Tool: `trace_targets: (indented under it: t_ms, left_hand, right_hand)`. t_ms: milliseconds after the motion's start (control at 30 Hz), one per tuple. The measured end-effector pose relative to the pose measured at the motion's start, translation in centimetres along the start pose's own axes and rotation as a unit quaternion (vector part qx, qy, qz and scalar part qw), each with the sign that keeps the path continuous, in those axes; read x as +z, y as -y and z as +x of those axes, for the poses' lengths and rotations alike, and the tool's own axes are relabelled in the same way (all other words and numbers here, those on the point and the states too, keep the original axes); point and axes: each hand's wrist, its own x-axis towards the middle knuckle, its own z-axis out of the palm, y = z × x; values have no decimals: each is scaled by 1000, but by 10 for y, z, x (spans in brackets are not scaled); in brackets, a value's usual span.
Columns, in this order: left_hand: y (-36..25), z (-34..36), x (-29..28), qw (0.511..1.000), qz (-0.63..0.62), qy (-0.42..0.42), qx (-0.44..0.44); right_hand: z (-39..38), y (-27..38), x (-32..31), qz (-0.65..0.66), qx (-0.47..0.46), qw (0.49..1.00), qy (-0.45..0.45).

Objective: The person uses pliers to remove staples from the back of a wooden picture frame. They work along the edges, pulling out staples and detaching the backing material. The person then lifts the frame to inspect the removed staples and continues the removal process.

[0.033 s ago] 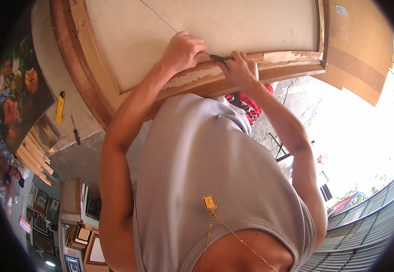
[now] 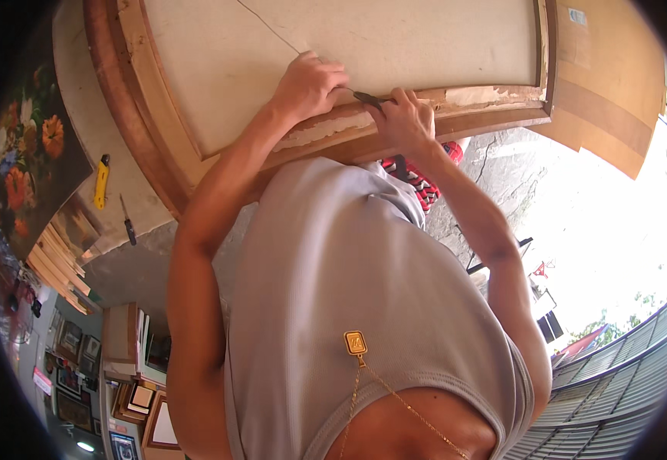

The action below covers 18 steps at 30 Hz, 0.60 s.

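A large wooden frame with flaking strips along its near rail surrounds a pale panel, across which a thin wire runs toward my hands. My left hand is closed around the wire near the frame's near edge. Just right of it, my right hand grips dark pliers, whose jaws point left at the wire beside my left fingers.
A floral painting, yellow utility knife, screwdriver and wooden sticks lie at the left. A cardboard sheet is at the right. Below are a concrete floor, shelves with frames and a metal shutter.
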Motion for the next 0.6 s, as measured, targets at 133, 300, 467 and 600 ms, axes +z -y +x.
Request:
trace_targets:
  t_ms: [133,300,467,600]
  left_hand:
    - [9,3,3,999,-30,-8,10]
    - [6,4,-5,1000,1,15,13]
    - [-1,8,-8,999,26,21,36]
    - [-6,11,-11,998,39,28,48]
  right_hand:
    - [-4,19,-5,22,87,996,6]
    - [-12,21,-11,70,120,987,-81]
    - [-12,8,-30,513,293,769,246]
    - [-14,12,-8,729,326,529,286]
